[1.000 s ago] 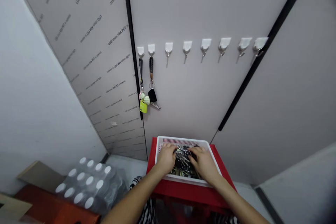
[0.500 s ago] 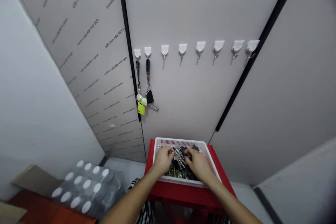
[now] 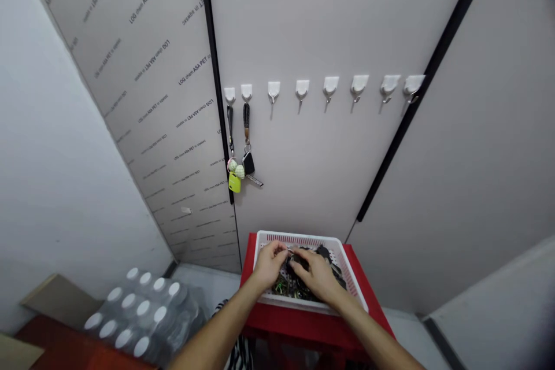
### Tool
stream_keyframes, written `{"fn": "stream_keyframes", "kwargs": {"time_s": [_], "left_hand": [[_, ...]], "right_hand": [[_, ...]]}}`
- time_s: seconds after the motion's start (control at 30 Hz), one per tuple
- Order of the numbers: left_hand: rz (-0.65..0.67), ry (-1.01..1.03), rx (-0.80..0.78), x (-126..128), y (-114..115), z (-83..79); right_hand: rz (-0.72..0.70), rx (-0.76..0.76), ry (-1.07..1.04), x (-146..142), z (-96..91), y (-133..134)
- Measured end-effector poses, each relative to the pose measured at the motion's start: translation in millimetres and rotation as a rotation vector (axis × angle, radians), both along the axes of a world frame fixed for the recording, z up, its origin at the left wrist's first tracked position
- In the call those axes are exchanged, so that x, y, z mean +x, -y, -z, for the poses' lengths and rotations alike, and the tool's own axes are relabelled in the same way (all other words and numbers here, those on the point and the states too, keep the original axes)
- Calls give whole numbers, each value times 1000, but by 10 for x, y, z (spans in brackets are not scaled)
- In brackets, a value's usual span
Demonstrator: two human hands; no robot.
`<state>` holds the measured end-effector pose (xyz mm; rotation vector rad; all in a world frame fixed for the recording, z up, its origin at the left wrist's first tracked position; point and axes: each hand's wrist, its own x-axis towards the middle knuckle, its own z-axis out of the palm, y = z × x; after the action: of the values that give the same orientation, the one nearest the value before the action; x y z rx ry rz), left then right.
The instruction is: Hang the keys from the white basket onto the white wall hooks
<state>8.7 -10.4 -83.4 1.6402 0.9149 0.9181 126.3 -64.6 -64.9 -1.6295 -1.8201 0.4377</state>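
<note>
My left hand (image 3: 269,263) is over the left part of the white plastic basket (image 3: 312,304), thumb and forefinger pinched together on a bunch of keys. My right hand (image 3: 315,273) has come in close to it, fingertips nearly meeting the left ones, and is also closed on the bunch. The right fingers mostly cover the keys, and a dark piece (image 3: 293,265) shows between the hands. Below them lie more keys and dark key fobs (image 3: 323,252) in a heap, with greenish metal rings (image 3: 281,285) at the left.
The basket stands on a red stool (image 3: 303,324). A row of white adhesive hooks (image 3: 330,85) runs along the grey panel; the two leftmost carry a yellow-green key holder (image 3: 235,182) and a black car key (image 3: 248,163). Wrapped bottles (image 3: 143,307) stand at lower left.
My right hand has moved left toward my left hand and now covers the silver keys that showed between them. The view has shifted slightly.
</note>
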Motion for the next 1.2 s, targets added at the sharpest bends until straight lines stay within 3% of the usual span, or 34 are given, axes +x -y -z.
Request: {"fn": "stream_keyframes", "kwargs": {"time_s": [0.1,0.23,0.37,0.43,0.63,0.83,1.0,1.1,1.2], "left_hand": [[14,55,-28,-8,-1,-13],[9,97,-88,1,13,-63],[234,130,-228,29,29,-83],[282,149,-297,36,30,-76],[14,258,-383,3,10,-94],[-17,283,-367,-6,19,-199],[6,141,-232,18,-28,-404],[-31,101,-98,11,-83,-528],[-3,171,-5,-11,-145,-633]], "right_hand": [[-71,-34,-154,-39,10,-12],[14,-23,-382,-1,58,-22],[79,-1,-586,52,108,-30],[81,-6,-637,58,117,-32],[134,-12,-728,43,65,-16],[93,-52,-617,31,-1,9],[20,3,-454,-70,-98,-12],[20,90,-431,-89,-243,-105],[27,180,-385,-83,-517,-271]]}}
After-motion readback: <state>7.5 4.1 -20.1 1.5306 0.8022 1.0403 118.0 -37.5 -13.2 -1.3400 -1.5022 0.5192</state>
